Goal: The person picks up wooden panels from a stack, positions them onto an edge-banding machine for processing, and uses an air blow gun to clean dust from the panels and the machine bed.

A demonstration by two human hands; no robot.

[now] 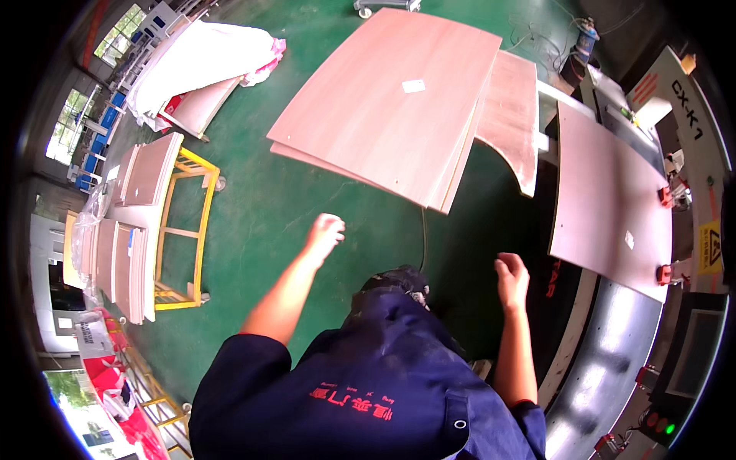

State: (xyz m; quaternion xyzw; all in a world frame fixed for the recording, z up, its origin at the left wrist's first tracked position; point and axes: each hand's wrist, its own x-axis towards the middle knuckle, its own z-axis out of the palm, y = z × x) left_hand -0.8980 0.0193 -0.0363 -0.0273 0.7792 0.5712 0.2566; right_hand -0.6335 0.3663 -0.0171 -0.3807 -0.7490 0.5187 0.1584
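Note:
My left hand [326,235] hangs over the green floor with its fingers curled in and nothing visible in them. It is apart from the stack of wood-grain panels [376,100], whose near edge lies just beyond it. On the top panel is a small white label [413,86]. My right hand [512,280], loosely closed and holding nothing I can see, is between that stack and the machine on the right. Nearest to it is a single panel [606,199] lying on the machine's bed, with a small label near its right edge. Neither hand touches a panel.
Under the stack's right side sits a board with a curved cut-out [512,107]. Red clamps [665,274] line the machine's side, above a dark metal bed [606,368]. At left stands a yellow-framed cart [201,230] carrying panels, with a white-covered pile [207,65] beyond.

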